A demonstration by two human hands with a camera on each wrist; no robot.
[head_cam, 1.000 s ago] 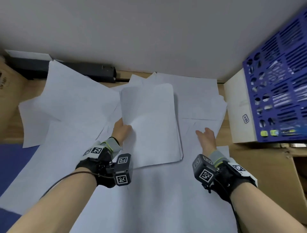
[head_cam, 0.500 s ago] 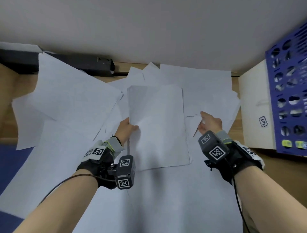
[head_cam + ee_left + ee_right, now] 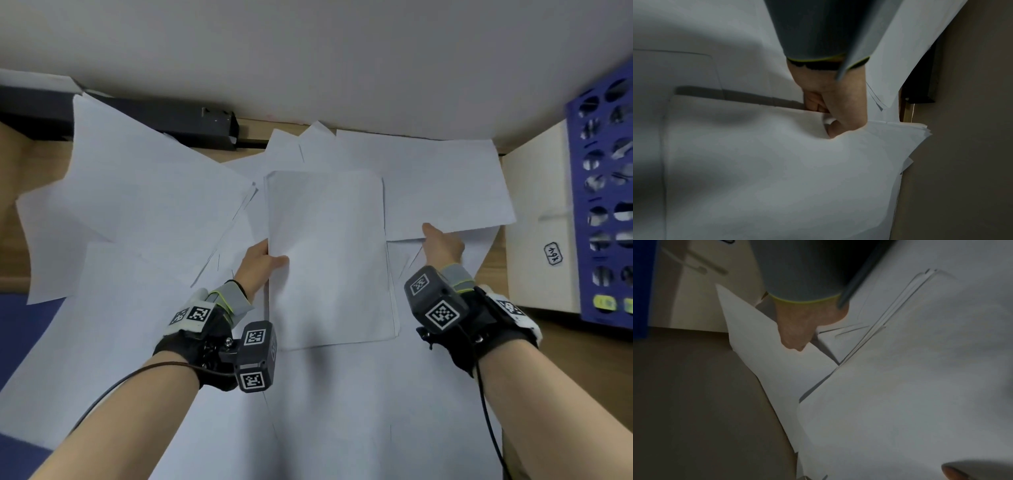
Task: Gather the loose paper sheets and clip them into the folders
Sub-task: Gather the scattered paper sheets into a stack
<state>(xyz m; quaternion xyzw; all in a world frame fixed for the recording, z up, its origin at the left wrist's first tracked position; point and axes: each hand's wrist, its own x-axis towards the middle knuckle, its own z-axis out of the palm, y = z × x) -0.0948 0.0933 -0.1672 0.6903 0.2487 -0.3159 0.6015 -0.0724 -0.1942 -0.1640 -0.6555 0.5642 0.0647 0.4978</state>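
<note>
**Left hand holds the gathered stack while the right takes the next sheet**

Nearest to me, both forearms reach out over large sheets that cover the surface (image 3: 561, 346) under the wrists. My left hand (image 3: 260, 262) pinches the left edge of the gathered stack (image 3: 329, 257), thumb on top and fingers curled beneath; the left wrist view shows the paper dimpling under the thumb and the stack's far edges fanned unevenly. I judge the grip sits mid-edge so the stack stays flat and squared while more sheets are added.

Just right of the stack, my right hand (image 3: 442, 245) is closed on the near edge of a loose sheet (image 3: 445, 185), thumb over it and fingers tucked under, as the right wrist view confirms. That sheet lies partly under the stack's right edge, so I expect it must slide out sideways before it can go on top.

Left of my left hand, more loose sheets (image 3: 144, 202) overlap at angles. Beyond them lies a black bar (image 3: 191, 120) by the wall. Far right of my right hand stand a white box (image 3: 537, 219) and a blue perforated rack (image 3: 603, 205). I see no folder clearly.
</note>
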